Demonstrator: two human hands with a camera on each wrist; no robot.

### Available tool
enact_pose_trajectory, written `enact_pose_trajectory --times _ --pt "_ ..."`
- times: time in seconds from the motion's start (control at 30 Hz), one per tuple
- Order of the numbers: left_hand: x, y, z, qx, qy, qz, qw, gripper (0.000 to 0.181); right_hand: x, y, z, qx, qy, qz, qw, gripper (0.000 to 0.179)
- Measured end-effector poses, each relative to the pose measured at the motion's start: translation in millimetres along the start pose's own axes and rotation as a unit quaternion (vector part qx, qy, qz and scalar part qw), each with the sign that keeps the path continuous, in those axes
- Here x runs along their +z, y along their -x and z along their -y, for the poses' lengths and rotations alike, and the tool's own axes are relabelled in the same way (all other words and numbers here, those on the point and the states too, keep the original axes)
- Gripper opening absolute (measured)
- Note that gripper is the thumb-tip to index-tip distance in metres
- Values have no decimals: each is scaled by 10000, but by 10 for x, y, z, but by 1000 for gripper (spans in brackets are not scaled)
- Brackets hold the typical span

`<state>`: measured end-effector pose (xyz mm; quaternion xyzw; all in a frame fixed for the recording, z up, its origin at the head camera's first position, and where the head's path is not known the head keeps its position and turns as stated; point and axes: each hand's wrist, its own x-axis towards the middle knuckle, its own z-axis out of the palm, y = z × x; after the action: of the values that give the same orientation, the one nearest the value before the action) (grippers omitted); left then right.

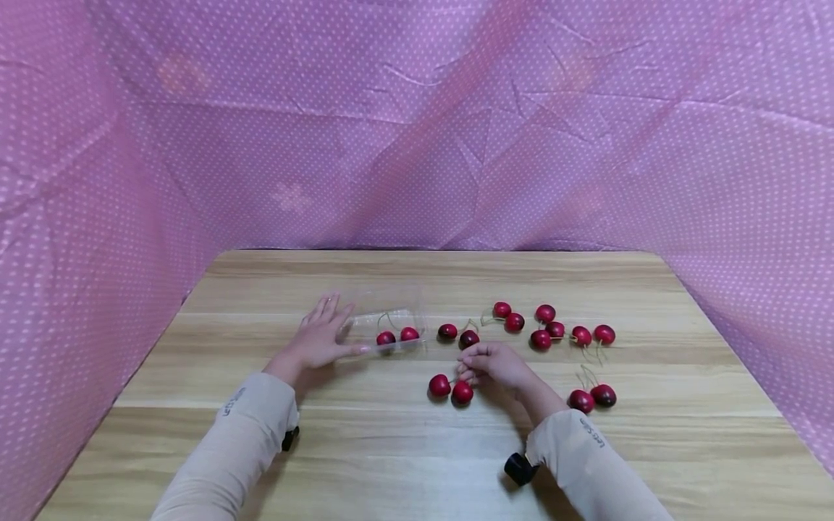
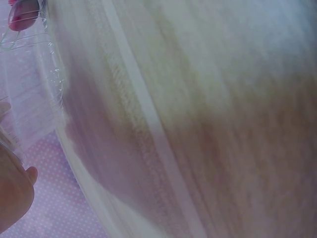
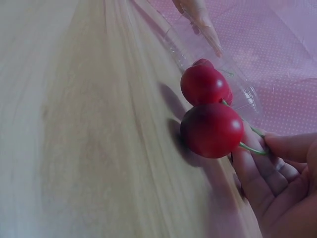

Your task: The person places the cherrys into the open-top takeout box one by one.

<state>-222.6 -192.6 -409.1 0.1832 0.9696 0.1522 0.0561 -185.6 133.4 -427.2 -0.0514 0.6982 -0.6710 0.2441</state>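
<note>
My right hand (image 1: pixel 498 364) pinches the green stems of a pair of red cherries (image 1: pixel 462 392) between thumb and fingers. In the right wrist view, both cherries (image 3: pixel 212 130) hang close over the wood beside the fingers. My left hand (image 1: pixel 318 341) lies at the left side of a clear plastic box (image 1: pixel 391 298), its fingers spread and straight and its thumb along the near edge. Inside the box are two cherries (image 1: pixel 409 333) with joined stems. The left wrist view catches only part of the left hand (image 2: pixel 15 191) and one cherry (image 2: pixel 23 16) through the plastic.
Another cherry pair (image 1: pixel 447 331) lies between the box and my right hand. Several more cherries (image 1: pixel 555 331) are spread to the right, with one pair (image 1: pixel 593 397) beside my right forearm. The wooden table (image 1: pixel 365 463) ends at a pink dotted curtain (image 1: pixel 417 145).
</note>
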Motion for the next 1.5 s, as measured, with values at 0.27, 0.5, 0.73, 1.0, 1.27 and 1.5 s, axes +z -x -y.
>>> enact_pose_trajectory --times 0.27,0.5,0.73,1.0,1.27,1.5 --pt "-15 12 -15 -36 10 27 10000 91 22 -8 46 -61 25 -26 10000 26" --pt "-15 6 -10 -32 -38 12 10000 94 67 -24 96 -84 -1 -59 9999 27" --pt "-4 -1 -8 4 -60 10 10000 93 113 -59 95 -221 -104 -138 9996 27" --pt "-9 -10 -8 -32 -82 57 9999 96 146 -96 159 -294 -235 -276 9989 26" --pt "-22 -24 -5 -33 -64 107 9999 97 189 -148 276 -285 -213 -398 9986 26" --pt "-11 -30 -6 -11 -83 126 9999 93 229 -198 333 -344 -436 -394 9977 26"
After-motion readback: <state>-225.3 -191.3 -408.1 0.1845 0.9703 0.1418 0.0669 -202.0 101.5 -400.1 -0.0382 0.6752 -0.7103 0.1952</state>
